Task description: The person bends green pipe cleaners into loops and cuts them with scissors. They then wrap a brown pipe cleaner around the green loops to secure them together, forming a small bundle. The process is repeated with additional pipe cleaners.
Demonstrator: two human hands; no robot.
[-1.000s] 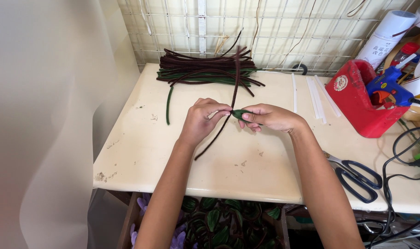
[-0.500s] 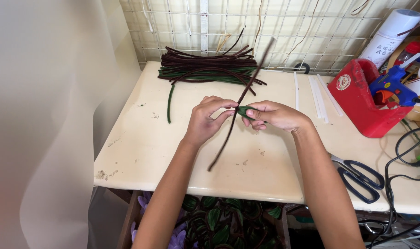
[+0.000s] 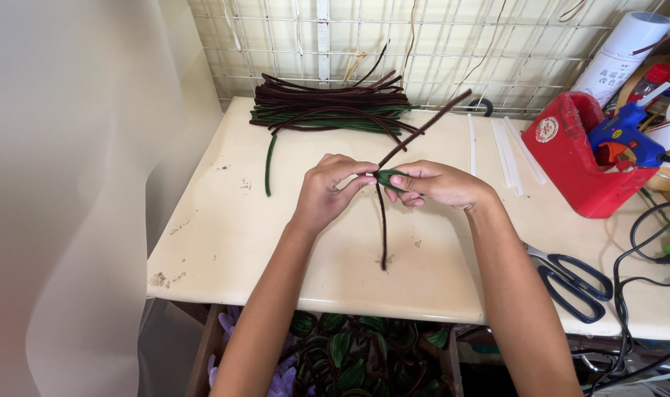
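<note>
My left hand [image 3: 328,192] and my right hand [image 3: 434,184] meet above the middle of the cream table [image 3: 225,242]. Between the fingertips of both sits a small green leaf-shaped piece [image 3: 387,177]. A long dark brown fuzzy stem wire [image 3: 383,220] passes through that spot; its lower end hangs down to the table and its upper end slants up to the right. Both hands pinch the wire and green piece together.
A pile of dark brown and green fuzzy wires [image 3: 328,109] lies at the back by a wire grid. White glue sticks [image 3: 505,147], a red bin [image 3: 579,158] with a blue glue gun [image 3: 628,131], black scissors [image 3: 570,276] and cables [image 3: 647,242] lie to the right. Green leaves fill a box [image 3: 350,353] under the table.
The brown wire has swung: its upper end lifted off the pile and tilted right, its lower end moved from pointing left to hanging straight down. Both hands stayed together.
</note>
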